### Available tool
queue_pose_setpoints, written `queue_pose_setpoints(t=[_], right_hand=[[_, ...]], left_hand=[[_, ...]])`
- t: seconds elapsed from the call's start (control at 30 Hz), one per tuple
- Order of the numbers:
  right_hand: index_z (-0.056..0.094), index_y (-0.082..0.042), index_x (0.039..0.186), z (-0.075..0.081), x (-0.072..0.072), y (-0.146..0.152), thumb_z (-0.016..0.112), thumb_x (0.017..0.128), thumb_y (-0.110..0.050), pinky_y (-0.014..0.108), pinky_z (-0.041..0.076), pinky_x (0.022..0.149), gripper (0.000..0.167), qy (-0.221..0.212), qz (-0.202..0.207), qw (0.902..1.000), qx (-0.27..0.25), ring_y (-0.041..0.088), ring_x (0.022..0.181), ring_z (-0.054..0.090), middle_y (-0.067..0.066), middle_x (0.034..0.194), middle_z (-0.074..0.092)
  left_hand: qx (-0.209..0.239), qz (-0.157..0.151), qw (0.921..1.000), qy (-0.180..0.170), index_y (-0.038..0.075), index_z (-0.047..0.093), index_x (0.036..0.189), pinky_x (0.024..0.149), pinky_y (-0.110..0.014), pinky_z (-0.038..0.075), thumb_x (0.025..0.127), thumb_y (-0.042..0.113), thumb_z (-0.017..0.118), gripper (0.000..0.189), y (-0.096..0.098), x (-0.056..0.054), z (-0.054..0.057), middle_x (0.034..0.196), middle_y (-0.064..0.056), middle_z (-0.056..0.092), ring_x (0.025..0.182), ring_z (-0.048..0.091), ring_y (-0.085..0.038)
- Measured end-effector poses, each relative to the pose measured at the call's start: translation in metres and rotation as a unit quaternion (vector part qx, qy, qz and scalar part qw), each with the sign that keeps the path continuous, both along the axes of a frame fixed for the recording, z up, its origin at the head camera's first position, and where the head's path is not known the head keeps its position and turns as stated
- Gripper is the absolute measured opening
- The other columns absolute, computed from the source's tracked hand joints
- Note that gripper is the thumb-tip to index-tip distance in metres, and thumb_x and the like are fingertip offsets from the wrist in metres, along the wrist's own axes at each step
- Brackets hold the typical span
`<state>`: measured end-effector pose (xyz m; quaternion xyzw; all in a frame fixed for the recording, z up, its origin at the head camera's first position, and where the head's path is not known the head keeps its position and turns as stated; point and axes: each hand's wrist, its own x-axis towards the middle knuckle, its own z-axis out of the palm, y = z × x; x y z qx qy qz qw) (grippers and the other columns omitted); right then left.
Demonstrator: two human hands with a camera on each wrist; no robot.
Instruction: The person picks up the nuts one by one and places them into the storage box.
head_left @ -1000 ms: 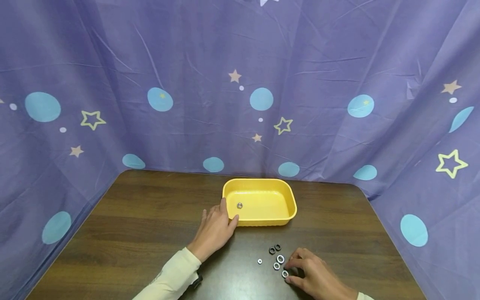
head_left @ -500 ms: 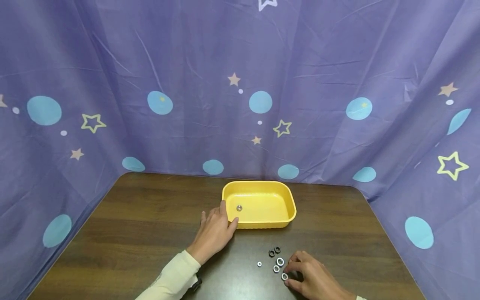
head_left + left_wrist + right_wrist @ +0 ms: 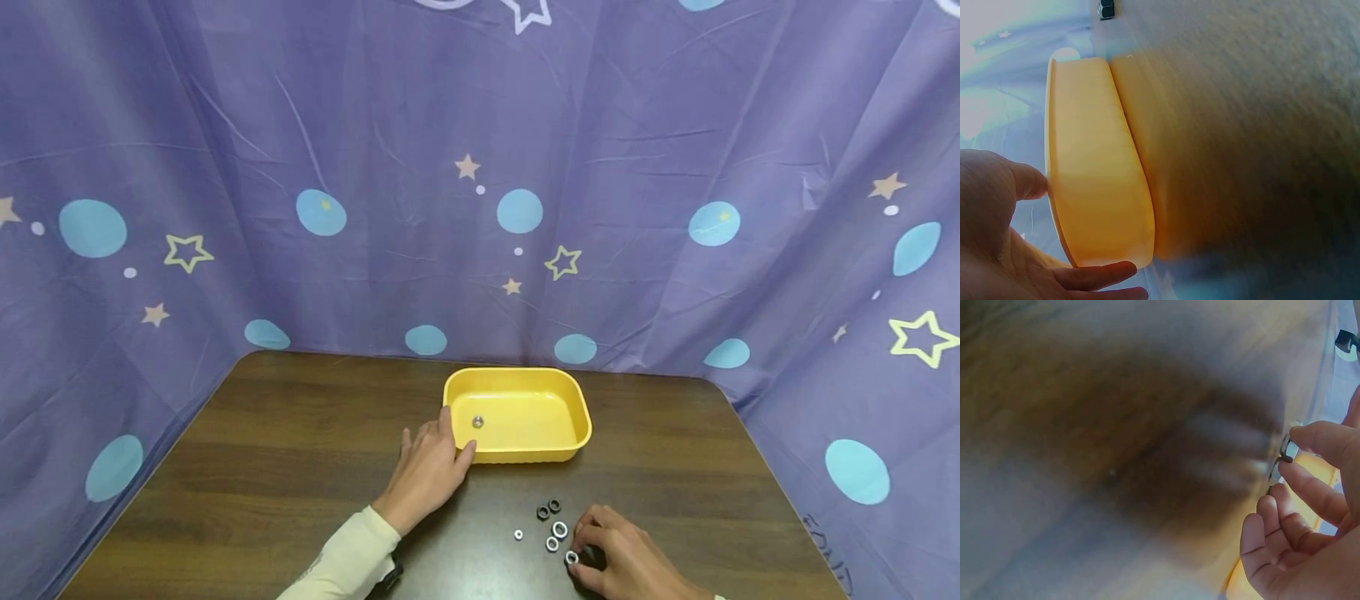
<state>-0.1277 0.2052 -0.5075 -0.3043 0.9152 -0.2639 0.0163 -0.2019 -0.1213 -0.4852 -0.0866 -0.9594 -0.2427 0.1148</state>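
My left hand rests against the near left corner of a yellow tray, thumb at the front rim and fingers fairly straight along the side. In the left wrist view the thumb touches the rim of the tray. One hex nut lies inside it. Lower right, my right hand pinches a silver nut between thumb and index finger, low at the tabletop. The right wrist view shows this nut between the fingertips. Beside it lie two silver nuts and two black nuts.
A very small silver nut or washer lies left of the group. The brown wooden table ends at a purple curtain behind and at both sides. The tray stands near the far edge.
My right thumb and index finger have come together on the silver nut, which has tilted slightly. The left hand keeps its place on the tray. The head view has tilted up a little.
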Motion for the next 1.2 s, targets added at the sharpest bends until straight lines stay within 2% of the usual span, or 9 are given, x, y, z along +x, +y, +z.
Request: queue_pose_setpoints(t=[0.07,0.2,0.27,0.43,0.57,0.93,1.03,1.2], right_hand=[[0.076,-0.029,0.09,0.002,0.0,0.001,0.093,0.089,-0.028,0.027,0.057,0.078,0.018,0.01,-0.001,0.9999,-0.005,-0.004,0.097,0.058,-0.022,0.106,0.059],[0.076,-0.029,0.089,0.004,-0.001,0.004,0.097,0.085,-0.025,0.026,0.056,0.074,0.022,0.071,0.009,0.997,-0.029,-0.002,0.095,0.06,-0.019,0.104,0.061],[0.075,-0.029,0.088,0.004,-0.002,0.006,0.098,0.083,-0.023,0.024,0.055,0.073,0.025,0.088,0.014,0.9951,-0.043,-0.002,0.094,0.06,-0.018,0.104,0.062],[0.075,-0.029,0.089,0.009,-0.003,0.009,0.098,0.081,-0.018,0.022,0.055,0.071,0.027,0.105,0.023,0.9923,-0.061,0.0,0.091,0.062,-0.018,0.103,0.063],[0.076,-0.029,0.09,0.016,-0.005,0.009,0.097,0.08,-0.015,0.02,0.053,0.071,0.028,0.112,0.016,0.9915,-0.065,-0.001,0.09,0.062,-0.019,0.101,0.062],[0.074,-0.028,0.087,0.033,-0.018,0.008,0.099,0.078,-0.012,0.02,0.054,0.074,0.031,0.179,0.006,0.9816,-0.067,0.001,0.091,0.063,-0.019,0.1,0.063],[0.075,-0.027,0.087,0.037,-0.021,0.009,0.098,0.078,-0.012,0.021,0.054,0.073,0.029,0.178,0.002,0.9819,-0.064,0.001,0.09,0.063,-0.019,0.1,0.064],[0.077,-0.025,0.088,0.045,-0.025,0.01,0.097,0.081,-0.012,0.027,0.056,0.071,0.025,0.15,-0.006,0.9864,-0.066,0.003,0.09,0.065,-0.018,0.101,0.064]], left_hand=[[-0.002,0.0,1.0,0.002,-0.013,0.049,0.151,0.112,-0.086,0.037,0.107,0.034,0.073,0.068,0.0,0.0,0.0,0.128,-0.028,0.073,0.125,0.069,-0.045],[-0.002,0.0,1.0,0.002,-0.013,0.048,0.152,0.112,-0.085,0.037,0.107,0.034,0.072,0.07,-0.001,0.001,-0.001,0.129,-0.029,0.073,0.125,0.069,-0.046],[0.0,0.001,1.0,0.001,-0.013,0.048,0.152,0.112,-0.085,0.037,0.107,0.034,0.072,0.07,-0.001,0.001,-0.002,0.131,-0.029,0.072,0.127,0.068,-0.046],[0.004,0.002,1.0,-0.002,-0.012,0.047,0.152,0.112,-0.085,0.036,0.107,0.034,0.072,0.069,-0.001,0.002,-0.002,0.133,-0.029,0.072,0.129,0.067,-0.046],[0.004,0.002,1.0,-0.001,-0.012,0.048,0.152,0.112,-0.085,0.036,0.107,0.033,0.072,0.068,-0.002,0.002,-0.001,0.132,-0.029,0.073,0.128,0.068,-0.046],[0.001,0.002,1.0,0.001,-0.013,0.047,0.153,0.112,-0.085,0.036,0.107,0.034,0.073,0.07,-0.001,0.0,-0.001,0.132,-0.03,0.072,0.128,0.068,-0.046],[0.0,0.002,1.0,0.0,-0.012,0.047,0.153,0.112,-0.085,0.037,0.107,0.034,0.073,0.07,-0.001,0.001,-0.001,0.132,-0.03,0.072,0.128,0.068,-0.046],[0.0,0.001,1.0,-0.001,-0.012,0.048,0.152,0.112,-0.085,0.037,0.107,0.034,0.073,0.069,0.0,0.0,-0.002,0.133,-0.029,0.072,0.128,0.068,-0.046]])
